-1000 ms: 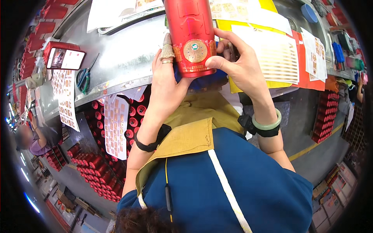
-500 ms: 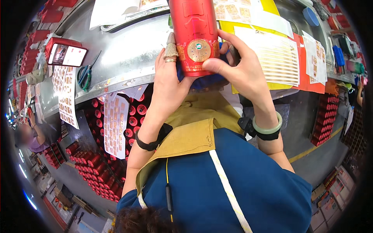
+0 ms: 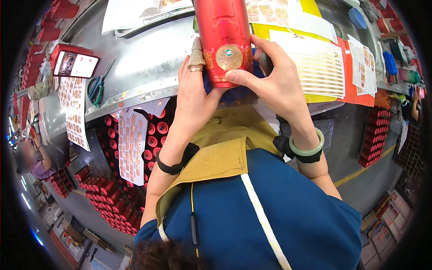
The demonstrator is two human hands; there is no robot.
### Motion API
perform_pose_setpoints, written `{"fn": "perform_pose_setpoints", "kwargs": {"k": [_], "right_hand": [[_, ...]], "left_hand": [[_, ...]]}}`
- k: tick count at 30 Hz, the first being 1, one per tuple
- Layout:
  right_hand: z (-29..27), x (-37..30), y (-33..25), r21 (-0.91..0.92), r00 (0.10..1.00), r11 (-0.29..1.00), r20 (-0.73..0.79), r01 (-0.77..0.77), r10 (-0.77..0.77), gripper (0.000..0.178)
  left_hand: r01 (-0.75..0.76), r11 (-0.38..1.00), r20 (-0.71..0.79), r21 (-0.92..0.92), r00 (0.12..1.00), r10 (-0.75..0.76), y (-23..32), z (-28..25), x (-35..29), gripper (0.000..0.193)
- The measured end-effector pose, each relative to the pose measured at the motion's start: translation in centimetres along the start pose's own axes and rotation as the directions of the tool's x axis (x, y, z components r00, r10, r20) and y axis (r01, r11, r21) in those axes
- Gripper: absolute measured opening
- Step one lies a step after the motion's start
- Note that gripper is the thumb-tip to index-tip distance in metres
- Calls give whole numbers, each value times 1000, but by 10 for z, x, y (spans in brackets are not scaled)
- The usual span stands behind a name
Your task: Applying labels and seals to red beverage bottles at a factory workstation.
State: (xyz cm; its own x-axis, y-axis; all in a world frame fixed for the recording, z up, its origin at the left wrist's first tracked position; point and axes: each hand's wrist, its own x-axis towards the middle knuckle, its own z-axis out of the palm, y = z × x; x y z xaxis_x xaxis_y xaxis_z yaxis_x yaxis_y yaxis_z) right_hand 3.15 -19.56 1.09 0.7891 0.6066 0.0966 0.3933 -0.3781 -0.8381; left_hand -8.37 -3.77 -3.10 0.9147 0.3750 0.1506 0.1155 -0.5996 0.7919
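A shiny red cylinder with raised panels stands out in front of me, its top cut off by the upper edge. Near its lower end it carries a round gold sticker and a gold patterned band. My left hand is wrapped around the left side, a cloth finger cover on one finger. From the right, my right hand grips the cylinder, the thumb pressed on its front just below the round sticker. Its other fingers are partly hidden behind the cylinder.
On the metal table lie green-handled scissors, a propped phone, sticker sheets and a striped gold sheet. A blue bowl sits far right. Many red cylinders stand below. Another person is far left.
My right thumb has slid slightly left across the cylinder's lower front. The cylinder and both hands otherwise stay nearly in place.
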Motion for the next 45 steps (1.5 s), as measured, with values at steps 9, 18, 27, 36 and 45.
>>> {"fn": "perform_pose_setpoints", "kwargs": {"k": [9, 18, 27, 36, 45], "right_hand": [[-8, 0, 13, 390, 982, 901, 82, -190, 172, 53], [-8, 0, 0, 462, 956, 837, 168, -291, 240, 67], [-3, 4, 13, 483, 964, 835, 164, -262, 208, 59], [-6, 3, 7, 507, 957, 812, 168, -289, 236, 49], [-5, 7, 10, 465, 960, 841, 177, -276, 218, 58]], "left_hand": [[26, 986, -111, -163, 993, -44, 4, 2, -5, 120], [-142, 978, -130, -154, 984, 122, 10, 1, -1, 119], [60, 916, -54, -396, 995, -89, 24, 4, 10, 90], [127, 819, -38, -560, 983, -178, 42, 4, 18, 95], [62, 839, -31, -541, 995, -93, 22, -4, 6, 100]]}}
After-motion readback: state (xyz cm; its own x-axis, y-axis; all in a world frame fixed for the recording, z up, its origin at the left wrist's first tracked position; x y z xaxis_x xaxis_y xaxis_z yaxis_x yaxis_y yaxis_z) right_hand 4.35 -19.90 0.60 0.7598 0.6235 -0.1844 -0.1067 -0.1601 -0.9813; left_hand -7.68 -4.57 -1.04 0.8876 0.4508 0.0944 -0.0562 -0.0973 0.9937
